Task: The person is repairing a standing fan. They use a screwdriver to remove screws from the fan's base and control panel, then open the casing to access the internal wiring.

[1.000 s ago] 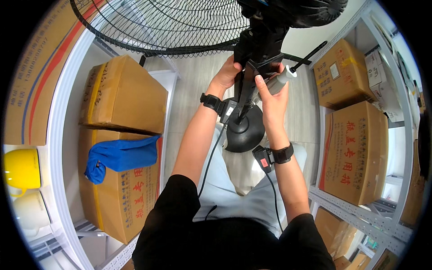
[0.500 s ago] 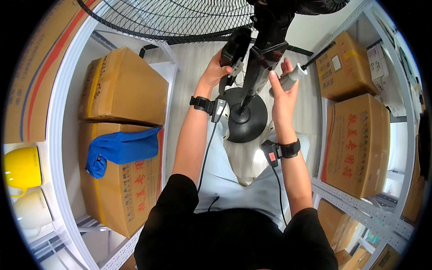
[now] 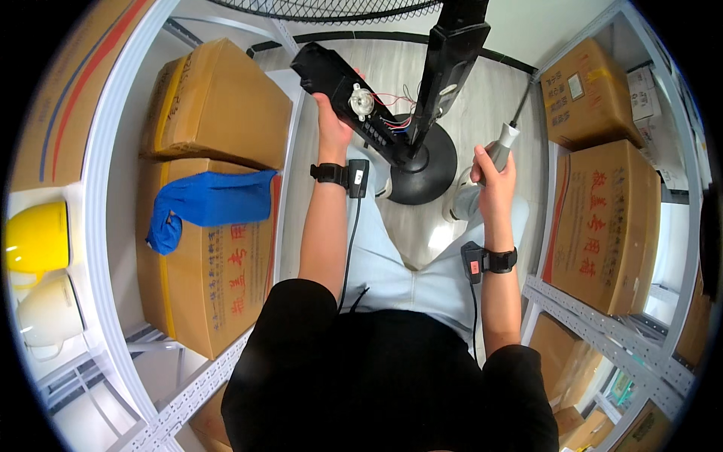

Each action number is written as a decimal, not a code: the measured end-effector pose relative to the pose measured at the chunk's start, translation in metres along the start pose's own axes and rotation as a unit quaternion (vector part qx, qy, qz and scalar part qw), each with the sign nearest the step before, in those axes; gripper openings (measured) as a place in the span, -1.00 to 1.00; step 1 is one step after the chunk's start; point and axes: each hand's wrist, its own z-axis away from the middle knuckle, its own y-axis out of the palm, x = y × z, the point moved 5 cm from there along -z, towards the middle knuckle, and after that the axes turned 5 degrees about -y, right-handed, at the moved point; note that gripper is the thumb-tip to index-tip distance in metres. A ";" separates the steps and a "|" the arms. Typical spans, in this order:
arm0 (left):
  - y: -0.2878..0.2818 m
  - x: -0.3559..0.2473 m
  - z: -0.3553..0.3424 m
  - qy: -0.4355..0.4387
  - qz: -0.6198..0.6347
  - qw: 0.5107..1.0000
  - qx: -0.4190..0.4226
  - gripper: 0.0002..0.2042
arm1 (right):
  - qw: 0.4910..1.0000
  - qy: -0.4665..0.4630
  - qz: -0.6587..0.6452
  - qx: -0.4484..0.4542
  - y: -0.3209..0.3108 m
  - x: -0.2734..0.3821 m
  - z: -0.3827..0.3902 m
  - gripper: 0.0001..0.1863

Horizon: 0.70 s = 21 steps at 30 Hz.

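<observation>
My left hand (image 3: 334, 126) grips a black fan control housing (image 3: 343, 90), swung out to the left with its inner side showing. A whitish round part (image 3: 361, 102) sits inside it, and thin coloured wires (image 3: 399, 105) run across to the fan's black column (image 3: 449, 64). The column rises from a round black base (image 3: 425, 177) on the floor between my feet. My right hand (image 3: 493, 177) is closed around a screwdriver (image 3: 503, 143) with a grey handle, its long dark shaft pointing up and away, apart from the fan.
The black fan grille (image 3: 339, 10) cuts across the top edge. Shelves with cardboard boxes (image 3: 226, 105) stand close on my left, a blue cloth (image 3: 226, 197) lying on one. More boxes (image 3: 602, 226) fill the right shelf. A yellow mug (image 3: 41, 237) and a white mug (image 3: 53, 316) are at far left.
The housing has swung left, away from the column, exposing its inside and the wires. My right hand has moved right and lower with the screwdriver, its fingers now wrapped round the handle.
</observation>
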 end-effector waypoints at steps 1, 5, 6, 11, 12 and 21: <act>-0.006 -0.001 0.005 -0.018 0.023 0.999 -0.022 -0.14 | 1.000 0.017 0.006 0.013 -0.003 -0.002 0.006 -0.78; -0.010 -0.006 0.019 -0.092 0.091 0.988 -0.089 -0.09 | 0.996 0.062 0.046 0.051 -0.016 -0.015 0.020 -0.78; -0.009 -0.007 0.018 -0.110 0.098 0.986 -0.081 -0.09 | 0.994 0.068 0.061 0.056 -0.020 -0.021 0.022 -0.78; 0.004 -0.002 0.021 -0.155 0.126 0.979 -0.035 -0.07 | 0.989 0.091 0.105 0.043 -0.039 -0.067 0.025 -0.74; 0.003 0.002 0.021 -0.159 0.130 0.978 -0.032 -0.07 | 0.991 0.091 0.083 0.051 -0.038 -0.075 0.025 -0.71; -0.007 0.014 0.030 -0.154 0.127 0.978 -0.053 -0.08 | 0.976 0.178 -0.003 0.127 -0.029 -0.125 0.025 -0.62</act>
